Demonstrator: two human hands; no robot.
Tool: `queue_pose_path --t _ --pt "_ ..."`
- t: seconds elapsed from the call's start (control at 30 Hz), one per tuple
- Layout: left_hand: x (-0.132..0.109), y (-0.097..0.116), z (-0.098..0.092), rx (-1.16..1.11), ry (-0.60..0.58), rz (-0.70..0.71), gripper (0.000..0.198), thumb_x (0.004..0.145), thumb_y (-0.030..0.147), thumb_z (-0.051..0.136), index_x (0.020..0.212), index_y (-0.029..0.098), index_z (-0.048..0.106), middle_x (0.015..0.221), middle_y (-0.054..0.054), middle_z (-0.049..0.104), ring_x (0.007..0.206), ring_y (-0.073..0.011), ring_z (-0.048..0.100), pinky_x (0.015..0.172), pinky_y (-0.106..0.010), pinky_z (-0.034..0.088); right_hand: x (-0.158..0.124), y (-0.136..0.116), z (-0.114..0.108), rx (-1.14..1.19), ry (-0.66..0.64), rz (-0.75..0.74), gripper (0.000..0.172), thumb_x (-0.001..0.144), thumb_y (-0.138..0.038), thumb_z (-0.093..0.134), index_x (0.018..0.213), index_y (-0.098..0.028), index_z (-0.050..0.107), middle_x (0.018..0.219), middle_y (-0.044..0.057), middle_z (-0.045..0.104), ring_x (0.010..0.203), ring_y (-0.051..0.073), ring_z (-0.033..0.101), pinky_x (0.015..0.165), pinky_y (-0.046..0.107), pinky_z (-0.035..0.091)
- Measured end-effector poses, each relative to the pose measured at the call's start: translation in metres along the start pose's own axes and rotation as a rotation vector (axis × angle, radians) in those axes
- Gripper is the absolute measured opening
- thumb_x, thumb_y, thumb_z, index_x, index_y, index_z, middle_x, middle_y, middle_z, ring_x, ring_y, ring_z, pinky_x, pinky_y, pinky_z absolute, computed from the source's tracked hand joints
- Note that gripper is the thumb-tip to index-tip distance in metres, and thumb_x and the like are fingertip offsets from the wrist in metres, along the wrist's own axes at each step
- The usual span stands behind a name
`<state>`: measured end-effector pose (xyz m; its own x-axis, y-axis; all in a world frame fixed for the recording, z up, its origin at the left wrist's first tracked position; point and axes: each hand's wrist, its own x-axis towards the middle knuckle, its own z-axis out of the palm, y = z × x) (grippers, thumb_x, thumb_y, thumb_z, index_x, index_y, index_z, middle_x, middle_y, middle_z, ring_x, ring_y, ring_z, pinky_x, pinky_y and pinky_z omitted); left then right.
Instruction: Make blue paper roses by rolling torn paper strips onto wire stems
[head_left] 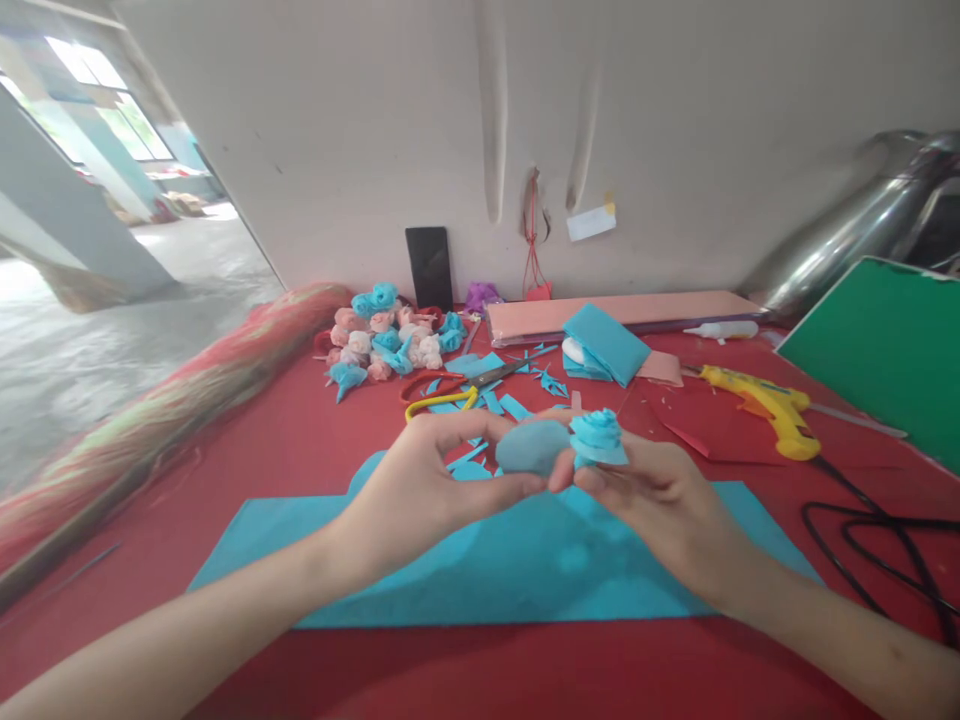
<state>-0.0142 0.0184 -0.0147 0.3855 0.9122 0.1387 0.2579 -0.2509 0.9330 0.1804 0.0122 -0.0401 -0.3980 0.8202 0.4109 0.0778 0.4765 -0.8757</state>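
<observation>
Between the thumb and fingers of my left hand (420, 480) is a rounded blue crepe paper petal (532, 447). Just to its right, my right hand (667, 500) pinches the base of a partly wound blue paper flower (597, 437), its layered ruffles pointing up. The fingertips of both hands meet, or nearly meet, at the flower's base. A wide blue paper sheet (480, 575) lies flat under my hands. Behind them rest scissors (480, 380) with one red and one yellow handle, among blue paper scraps (516, 407).
Finished pink, white and blue paper flowers (386, 335) are heaped at the back left. A yellow glue gun (772, 405) lies on the right, its black cable (862, 515) looping forward. Folded blue paper (607, 343), a phone (430, 268) and a green board (885, 350) stand farther back.
</observation>
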Motion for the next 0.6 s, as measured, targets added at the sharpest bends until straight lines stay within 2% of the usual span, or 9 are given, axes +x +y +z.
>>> queue_pose_path --t 0.1,0.33,0.47,0.6 --pt "0.001 0.002 0.0 -0.01 0.014 0.012 0.006 0.076 0.022 0.07 0.074 0.017 0.072 0.075 -0.001 0.07 0.077 -0.0168 0.062 0.075 -0.027 0.046 0.0 -0.001 0.0 -0.076 0.056 -0.067 0.018 0.09 -0.022 0.057 0.082 -0.026 0.072 0.079 -0.001 0.069 0.077 0.015 0.064 0.076 0.026 0.052" --pt "0.0 -0.009 0.009 -0.143 0.09 0.042 0.009 0.08 0.022 0.067 0.075 0.018 0.074 0.075 -0.001 0.068 0.073 -0.0146 0.059 0.068 -0.024 0.047 -0.005 0.004 0.008 -0.165 0.167 -0.16 0.02 0.089 -0.013 0.058 0.084 -0.027 0.071 0.083 -0.004 0.069 0.076 0.012 0.062 0.072 0.021 0.049" --pt "-0.001 -0.01 0.011 -0.185 0.149 0.08 0.015 0.079 0.018 0.066 0.066 0.022 0.073 0.069 0.002 0.062 0.068 -0.012 0.056 0.064 -0.022 0.046 -0.004 0.007 0.008 -0.283 0.134 -0.306 0.02 0.094 -0.024 0.051 0.086 -0.024 0.07 0.082 0.001 0.068 0.074 0.015 0.062 0.066 0.025 0.051" --pt "-0.003 -0.005 0.009 -0.136 0.108 0.096 0.018 0.08 0.017 0.066 0.064 0.021 0.073 0.072 0.001 0.063 0.071 -0.0123 0.056 0.067 -0.023 0.046 -0.003 0.011 0.006 -0.374 0.089 -0.452 0.027 0.098 -0.026 0.042 0.094 -0.022 0.068 0.078 0.004 0.069 0.074 0.018 0.062 0.066 0.032 0.051"
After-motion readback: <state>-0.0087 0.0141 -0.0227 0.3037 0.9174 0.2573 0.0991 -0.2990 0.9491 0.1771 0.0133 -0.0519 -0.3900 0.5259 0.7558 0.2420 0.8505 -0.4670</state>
